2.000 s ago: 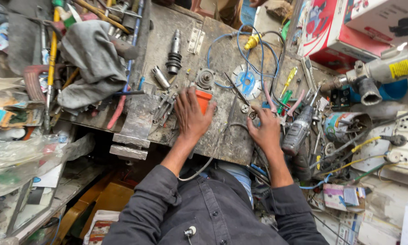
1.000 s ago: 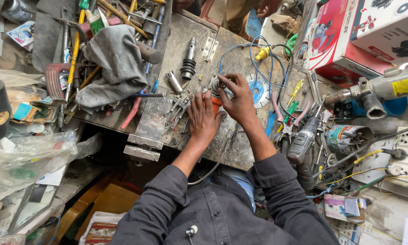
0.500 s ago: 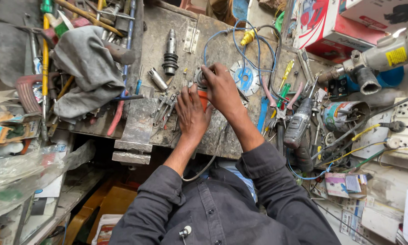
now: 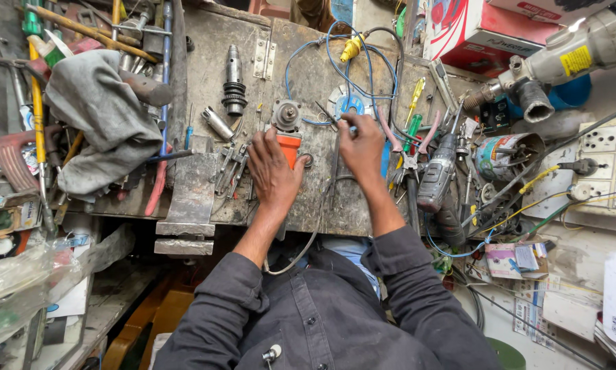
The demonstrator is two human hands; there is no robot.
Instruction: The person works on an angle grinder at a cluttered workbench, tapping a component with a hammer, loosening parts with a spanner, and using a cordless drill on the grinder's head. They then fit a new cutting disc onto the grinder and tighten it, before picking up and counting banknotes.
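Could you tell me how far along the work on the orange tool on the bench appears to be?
Done: the orange power tool with grey metal head lies on the worn bench, spindle bare. In hand: the left hand pins its body; the right hand pinches something small beside the blue disc. Left: nothing sits on the spindle yet.

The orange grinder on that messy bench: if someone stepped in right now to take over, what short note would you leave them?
Left hand: lies over the orange angle grinder, pinning its body to the workbench; the grinder's metal head points away from the person.
Right hand: fingers pinch something small beside the blue disc; what it is cannot be made out.
Nearby: blue wire loops behind, pliers and a cordless drill lie to the right, grey rag to the left.
Done: grinder steadied, no disc on its spindle.
Left: judging by this, fitting whatever goes on the spindle.
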